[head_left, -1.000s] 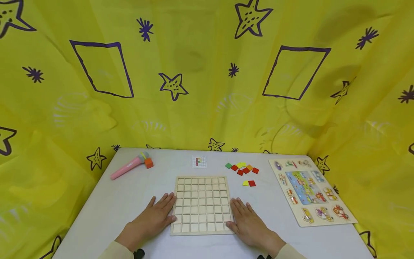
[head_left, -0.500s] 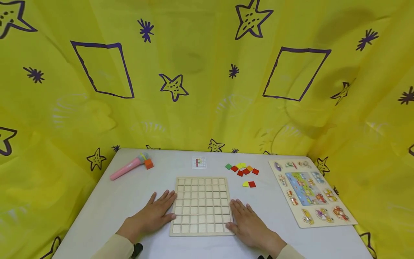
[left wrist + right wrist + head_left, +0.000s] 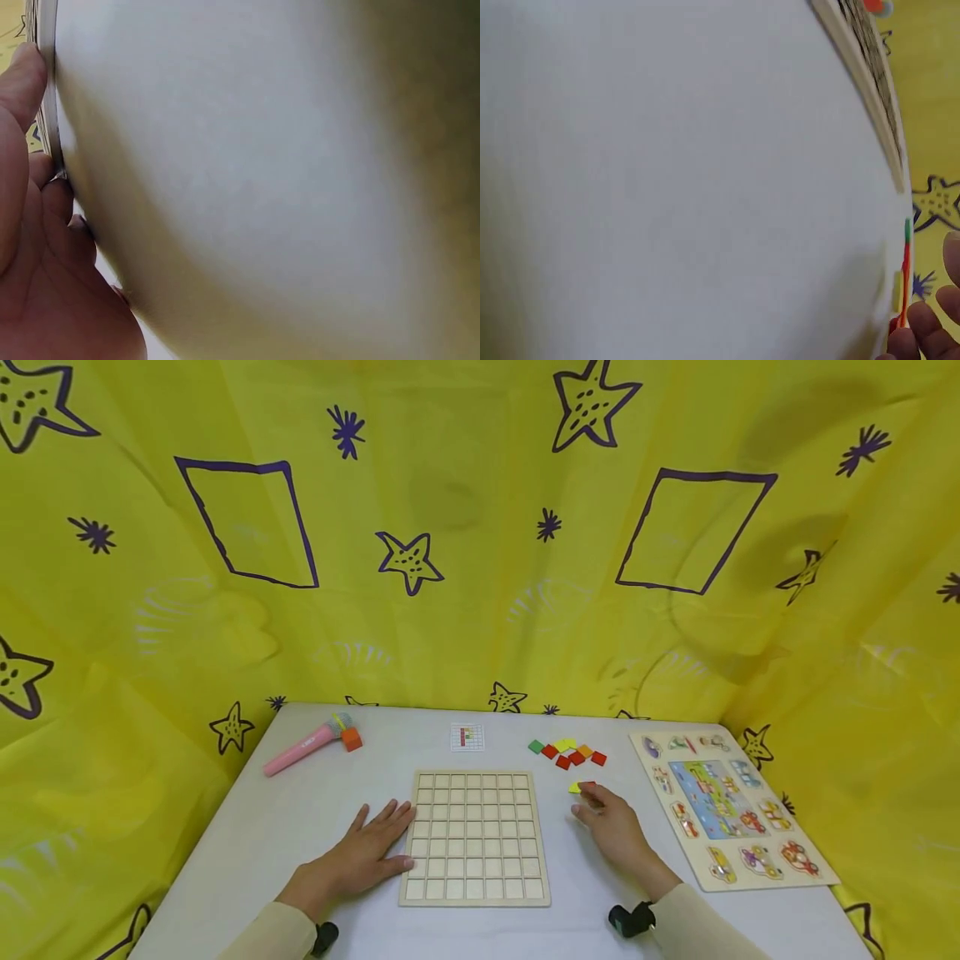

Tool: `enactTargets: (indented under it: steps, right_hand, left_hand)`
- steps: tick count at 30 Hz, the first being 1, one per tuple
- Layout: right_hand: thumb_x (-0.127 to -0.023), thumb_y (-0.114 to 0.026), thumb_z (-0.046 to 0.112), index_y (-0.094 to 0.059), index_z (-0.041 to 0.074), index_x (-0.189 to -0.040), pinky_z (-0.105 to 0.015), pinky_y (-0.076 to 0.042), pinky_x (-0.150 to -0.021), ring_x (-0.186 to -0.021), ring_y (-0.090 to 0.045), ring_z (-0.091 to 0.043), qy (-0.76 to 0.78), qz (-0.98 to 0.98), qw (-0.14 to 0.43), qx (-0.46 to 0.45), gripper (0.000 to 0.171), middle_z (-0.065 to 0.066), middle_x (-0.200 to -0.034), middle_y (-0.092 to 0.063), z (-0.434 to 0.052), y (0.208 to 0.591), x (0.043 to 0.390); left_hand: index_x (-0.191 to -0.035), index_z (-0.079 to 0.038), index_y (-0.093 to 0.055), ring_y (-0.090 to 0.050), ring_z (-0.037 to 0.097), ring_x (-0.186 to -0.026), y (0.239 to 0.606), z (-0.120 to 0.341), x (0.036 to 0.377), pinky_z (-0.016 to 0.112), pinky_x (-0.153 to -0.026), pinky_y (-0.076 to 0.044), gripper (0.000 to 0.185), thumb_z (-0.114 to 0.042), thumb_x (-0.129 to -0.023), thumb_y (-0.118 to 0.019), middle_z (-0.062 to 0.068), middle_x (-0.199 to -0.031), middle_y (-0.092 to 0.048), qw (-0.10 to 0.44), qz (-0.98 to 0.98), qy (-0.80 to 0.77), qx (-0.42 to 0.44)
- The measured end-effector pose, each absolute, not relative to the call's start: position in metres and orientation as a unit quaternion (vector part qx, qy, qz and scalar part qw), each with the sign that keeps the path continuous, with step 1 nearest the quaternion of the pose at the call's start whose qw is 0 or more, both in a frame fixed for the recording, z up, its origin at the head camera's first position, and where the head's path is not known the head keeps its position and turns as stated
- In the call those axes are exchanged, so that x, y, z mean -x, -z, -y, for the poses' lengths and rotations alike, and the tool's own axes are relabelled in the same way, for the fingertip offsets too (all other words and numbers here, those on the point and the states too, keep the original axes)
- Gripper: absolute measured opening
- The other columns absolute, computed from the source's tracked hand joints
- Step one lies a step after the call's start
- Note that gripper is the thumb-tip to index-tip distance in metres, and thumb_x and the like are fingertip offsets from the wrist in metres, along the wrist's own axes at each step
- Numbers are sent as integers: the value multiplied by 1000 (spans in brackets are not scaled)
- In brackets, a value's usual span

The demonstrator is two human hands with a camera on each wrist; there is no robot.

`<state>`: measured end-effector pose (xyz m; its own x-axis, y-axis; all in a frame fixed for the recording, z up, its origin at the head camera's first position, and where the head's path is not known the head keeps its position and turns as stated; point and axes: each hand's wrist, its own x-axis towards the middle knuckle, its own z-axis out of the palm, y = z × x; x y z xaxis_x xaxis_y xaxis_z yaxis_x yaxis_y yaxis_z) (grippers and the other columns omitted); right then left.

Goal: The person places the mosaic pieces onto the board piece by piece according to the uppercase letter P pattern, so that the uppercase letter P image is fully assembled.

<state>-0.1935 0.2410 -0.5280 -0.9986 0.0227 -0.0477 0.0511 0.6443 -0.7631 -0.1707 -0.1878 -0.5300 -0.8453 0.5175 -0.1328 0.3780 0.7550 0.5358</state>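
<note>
The flat, open left hand steadied the square wooden grid board; the right hand, fingers loosely open, reached the red square tile, which probably needed pinching next.

Left hand fingers touch the board's edge on the table.

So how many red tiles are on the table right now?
4 visible: three in the loose cluster behind the grid board, one beside the yellow tile at the right hand. The hand partly covers it; more may be hidden.
</note>
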Motion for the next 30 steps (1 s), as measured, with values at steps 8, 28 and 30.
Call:
enactTargets:
  steps: [8, 28, 30]
  right_hand:
    - [-103, -63, 12, -57, -2, -147, -63, -35, -123, -147, -45, -48, 423, -906, 15, -25, 46, -26, -150, -58, -264, 532, 213]
    - [-93, -81, 26, -77, 10, -121, -69, -31, -108, -135, -41, -48, 294, -956, -6, -14, 32, -19, -137, -63, -245, 541, 237]
    - [-94, -79, 23, -79, 13, -121, -68, -29, -109, -138, -38, -48, 299, -954, 1, 2, 28, -19, -141, -61, -246, 540, 237]
  left_hand:
    - [-165, -5, -33, -18, 40, -162, 529, 187, 170, 70, -128, 2, 83, -49, -103, -64, 14, -173, -30, 135, -926, -256, -244]
    - [-165, -5, -33, -18, 40, -163, 527, 185, 170, 70, -128, 2, 82, -47, -103, -65, 14, -173, -30, 135, -927, -257, -237]
    - [-165, -5, -32, -17, 40, -163, 526, 185, 169, 69, -128, 2, 82, -48, -103, -65, 14, -173, -30, 137, -927, -257, -236]
